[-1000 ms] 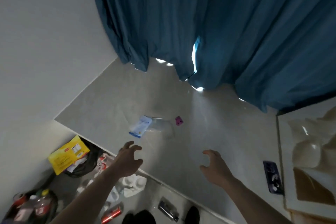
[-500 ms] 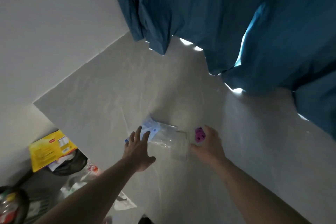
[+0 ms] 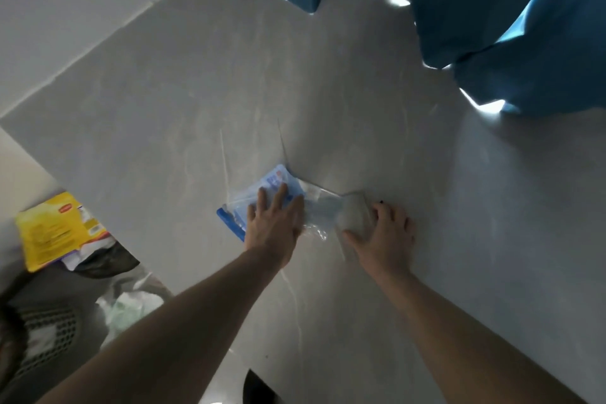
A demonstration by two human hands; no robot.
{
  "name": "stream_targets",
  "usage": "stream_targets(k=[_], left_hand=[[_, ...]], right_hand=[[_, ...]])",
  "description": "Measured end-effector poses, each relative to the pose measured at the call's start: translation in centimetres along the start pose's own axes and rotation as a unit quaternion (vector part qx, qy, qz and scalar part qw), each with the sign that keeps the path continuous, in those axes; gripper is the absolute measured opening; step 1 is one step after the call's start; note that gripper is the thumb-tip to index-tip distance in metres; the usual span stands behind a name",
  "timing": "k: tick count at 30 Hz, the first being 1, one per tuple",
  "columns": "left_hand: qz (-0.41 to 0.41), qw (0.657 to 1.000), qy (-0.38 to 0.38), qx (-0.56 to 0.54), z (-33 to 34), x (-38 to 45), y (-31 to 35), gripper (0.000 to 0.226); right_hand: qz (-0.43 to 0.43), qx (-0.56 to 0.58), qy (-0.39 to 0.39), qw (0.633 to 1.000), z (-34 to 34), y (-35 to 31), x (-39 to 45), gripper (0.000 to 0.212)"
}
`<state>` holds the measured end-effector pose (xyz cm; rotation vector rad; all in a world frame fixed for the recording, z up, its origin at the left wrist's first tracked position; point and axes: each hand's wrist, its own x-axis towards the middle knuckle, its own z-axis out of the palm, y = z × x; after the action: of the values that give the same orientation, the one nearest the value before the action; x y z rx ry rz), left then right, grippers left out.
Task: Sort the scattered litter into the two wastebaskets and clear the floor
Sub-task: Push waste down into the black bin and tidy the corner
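where half a second ago both hands were only arriving at the litter, fingers short of it, they are now down on it: the left hand (image 3: 273, 226) lies flat with straight fingers pressing on the blue-and-white packet (image 3: 267, 188), and the right hand (image 3: 382, 234) has its fingers curled round a pale, translucent lump (image 3: 352, 215) just beside it. the small pink piece that lay by the right hand's fingertips no longer shows; whether it is under that hand or inside the grip, i cannot tell. the view has also dropped closer to the floor (image 3: 328, 92), so the person seems to have bent in. by my judgement this means the pick-up has begun but nothing is lifted yet.

the packet lies flat on the grey floor, mid-frame, its dark blue edge toward the person and printed white face partly covered by the left fingers. a clear, crinkled plastic wrapper (image 3: 316, 207) runs from it to the pale lump, touching both. it looks thin and limp, likely to slide instead of lifting cleanly.

at the lower left a black mesh wastebasket (image 3: 49, 338) stands well apart from the hands, and a yellow box (image 3: 52, 231) sits on a black bag near it. blue curtains (image 3: 492, 10) hang at the top right.
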<state>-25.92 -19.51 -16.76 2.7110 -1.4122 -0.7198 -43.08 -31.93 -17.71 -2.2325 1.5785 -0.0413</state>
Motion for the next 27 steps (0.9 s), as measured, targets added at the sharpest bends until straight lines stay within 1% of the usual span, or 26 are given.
stream_targets(k=[2, 3, 4, 6, 8, 10, 11, 13, 15, 16, 19, 21, 23, 27], left_hand=[[-0.002, 1.000, 0.026, -0.012, -0.8, 0.5, -0.1, 0.045], [-0.005, 0.999, 0.040, -0.021, -1.2, 0.7, -0.1, 0.041], [-0.007, 0.998, 0.052, -0.028, -1.6, 0.8, -0.1, 0.039], [-0.007, 0.997, 0.066, -0.027, -2.2, 1.1, -0.1, 0.039], [-0.014, 0.997, 0.073, -0.007, -2.4, 1.4, -0.2, 0.038], [-0.027, 0.997, 0.065, 0.014, -2.5, 1.2, -0.2, 0.035], [-0.032, 0.998, 0.053, 0.024, -2.5, 1.1, -0.1, 0.033], [-0.042, 0.998, 0.034, 0.033, -2.8, 0.6, 0.3, 0.025], [-0.056, 0.998, 0.030, 0.023, -3.0, -0.1, 0.8, 0.025], [-0.063, 0.998, 0.024, 0.017, -3.0, -0.7, 1.0, 0.028], [-0.084, 0.996, -0.017, 0.001, -2.4, -4.0, 1.8, 0.038], [-0.100, 0.994, -0.020, -0.022, -2.0, -7.2, 2.3, 0.040], [-0.107, 0.993, 0.012, -0.053, -2.0, -10.3, 2.3, 0.034], [-0.095, 0.983, 0.092, -0.124, -2.4, -15.4, 2.7, 0.015]], right_hand=[[0.002, 0.026, -0.015, 1.000, -0.2, 0.1, 0.9, 0.065], [0.004, 0.032, -0.021, 0.999, -0.3, 0.2, 1.4, 0.064], [0.009, 0.031, -0.023, 0.999, -0.3, 0.3, 1.9, 0.069], [0.040, 0.017, -0.017, 0.999, -0.4, 0.4, 2.7, 0.085], [0.063, 0.002, -0.025, 0.998, -0.3, 0.6, 3.1, 0.090], [0.064, 0.008, -0.035, 0.997, 0.5, 0.7, 2.9, 0.082], [0.068, 0.034, -0.033, 0.997, 0.8, 0.6, 2.7, 0.075], [0.085, 0.098, -0.025, 0.991, 1.3, 0.2, 2.0, 0.053], [0.090, 0.100, -0.042, 0.990, 1.2, -0.2, 0.7, 0.031], [0.089, 0.082, -0.065, 0.990, 1.1, -0.2, 0.0, 0.024], [0.062, 0.027, -0.143, 0.987, 0.6, 0.8, -3.1, 0.020], [0.032, 0.012, -0.161, 0.986, -0.8, 2.2, -5.2, 0.022], [0.021, 0.028, -0.134, 0.990, -2.8, 3.6, -6.5, 0.027], [0.036, 0.136, -0.044, 0.989, -6.6, 6.1, -7.4, 0.028]])
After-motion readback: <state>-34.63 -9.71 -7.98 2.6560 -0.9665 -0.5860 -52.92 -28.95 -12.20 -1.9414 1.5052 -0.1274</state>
